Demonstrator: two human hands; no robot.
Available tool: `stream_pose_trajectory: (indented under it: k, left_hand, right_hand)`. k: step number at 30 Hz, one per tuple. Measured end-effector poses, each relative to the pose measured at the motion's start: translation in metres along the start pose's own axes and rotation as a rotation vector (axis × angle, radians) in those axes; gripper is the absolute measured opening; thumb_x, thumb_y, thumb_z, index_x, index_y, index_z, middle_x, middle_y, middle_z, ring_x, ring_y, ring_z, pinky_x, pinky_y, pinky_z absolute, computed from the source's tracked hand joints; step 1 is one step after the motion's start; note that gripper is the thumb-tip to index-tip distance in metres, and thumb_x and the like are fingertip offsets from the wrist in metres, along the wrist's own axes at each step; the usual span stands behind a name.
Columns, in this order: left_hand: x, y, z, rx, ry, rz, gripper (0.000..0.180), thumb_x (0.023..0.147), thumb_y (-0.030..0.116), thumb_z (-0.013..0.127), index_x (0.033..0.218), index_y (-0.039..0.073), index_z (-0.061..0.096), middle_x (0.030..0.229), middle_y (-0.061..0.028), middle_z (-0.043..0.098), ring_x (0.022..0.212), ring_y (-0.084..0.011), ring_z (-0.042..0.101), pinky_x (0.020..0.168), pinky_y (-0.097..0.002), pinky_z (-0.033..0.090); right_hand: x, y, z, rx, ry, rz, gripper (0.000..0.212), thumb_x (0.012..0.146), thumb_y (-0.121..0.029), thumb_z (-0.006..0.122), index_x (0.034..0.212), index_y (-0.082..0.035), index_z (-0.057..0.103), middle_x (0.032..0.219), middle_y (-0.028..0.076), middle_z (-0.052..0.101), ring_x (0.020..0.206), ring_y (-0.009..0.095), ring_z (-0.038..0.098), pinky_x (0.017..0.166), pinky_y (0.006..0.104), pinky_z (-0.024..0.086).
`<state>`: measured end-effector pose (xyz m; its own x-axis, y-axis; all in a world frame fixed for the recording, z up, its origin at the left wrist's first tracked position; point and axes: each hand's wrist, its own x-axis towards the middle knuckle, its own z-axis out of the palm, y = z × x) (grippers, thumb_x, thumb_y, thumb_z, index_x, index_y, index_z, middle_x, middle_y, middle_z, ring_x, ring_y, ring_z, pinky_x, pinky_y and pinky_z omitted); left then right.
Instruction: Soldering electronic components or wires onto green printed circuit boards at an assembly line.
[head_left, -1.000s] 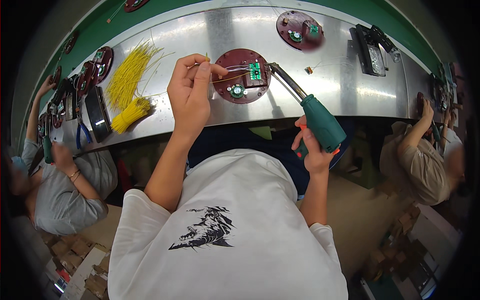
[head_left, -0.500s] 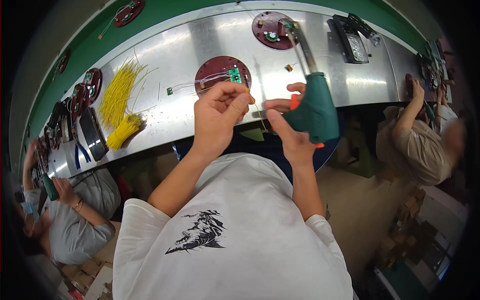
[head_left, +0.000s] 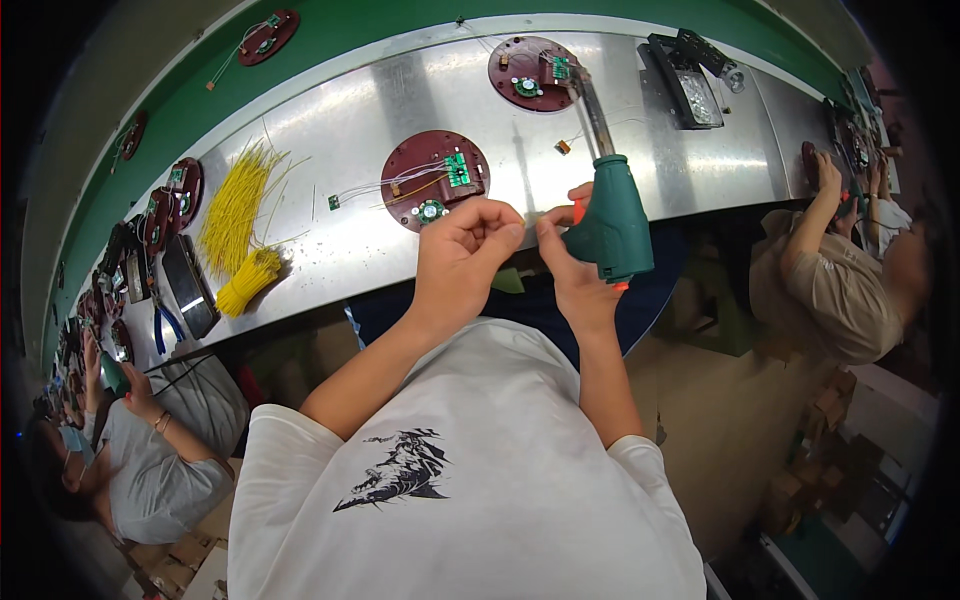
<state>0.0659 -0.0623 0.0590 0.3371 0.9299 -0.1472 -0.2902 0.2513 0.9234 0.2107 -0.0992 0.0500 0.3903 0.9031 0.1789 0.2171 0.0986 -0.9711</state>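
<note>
My left hand [head_left: 458,262] is closed in a pinch, thumb against forefinger, in front of the near dark red disc [head_left: 402,172]. A thin yellow wire [head_left: 523,226] shows faintly at its fingertips. My right hand [head_left: 582,285] grips a green soldering gun [head_left: 622,215] with orange parts, its long metal tip pointing away from me. The right thumb and forefinger come close to the left fingertips; whether they also pinch the wire cannot be made out. On the near disc sit a green circuit board [head_left: 457,170] with several wires and a round green part [head_left: 430,211].
A second dark red disc [head_left: 512,86] lies beyond the gun's tip. At left on the metal bench [head_left: 340,110] are loose yellow wires [head_left: 232,205] and a tied bundle [head_left: 248,282]. A black tray [head_left: 697,92] stands back right. People work on both sides.
My hands have come together, the right fingertips meeting near the left ones. The soldering gun has shifted left and stands more upright. The wire that dangled from my left hand barely shows now.
</note>
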Motion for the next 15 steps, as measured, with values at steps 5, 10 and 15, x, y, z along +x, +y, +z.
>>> stream_pose_trajectory:
  k: [5,10,15]
  left_hand:
    - [-0.011,0.001,0.009,0.072,-0.113,-0.081,0.008,0.093,0.001,0.065,0.101,-0.003,0.065,0.091,-0.0004,0.065,0.080,-0.0037,0.056,0.073,-0.0191,0.045]
    - [-0.017,0.005,0.015,0.073,-0.180,-0.122,0.007,0.094,0.002,0.064,0.099,-0.003,0.064,0.089,-0.0002,0.064,0.079,-0.0030,0.055,0.071,-0.0191,0.045]
    - [-0.017,0.011,0.007,0.188,-0.212,-0.144,0.005,0.094,0.003,0.064,0.096,-0.002,0.064,0.083,0.0007,0.063,0.071,-0.0002,0.051,0.064,-0.0175,0.041]
  right_hand:
    - [0.007,0.004,-0.005,-0.151,0.149,-0.146,0.031,0.081,0.007,0.071,0.107,-0.002,0.056,0.087,0.003,0.060,0.070,0.007,0.059,0.061,0.0222,0.047]
    - [0.003,0.018,-0.010,-0.159,0.179,-0.144,0.028,0.076,0.006,0.073,0.101,-0.001,0.063,0.096,0.006,0.060,0.070,0.011,0.062,0.057,0.0250,0.049]
    - [-0.003,0.028,-0.003,-0.066,0.200,-0.131,0.028,0.074,0.007,0.073,0.099,0.000,0.063,0.093,0.008,0.059,0.066,0.013,0.061,0.051,0.0249,0.047]
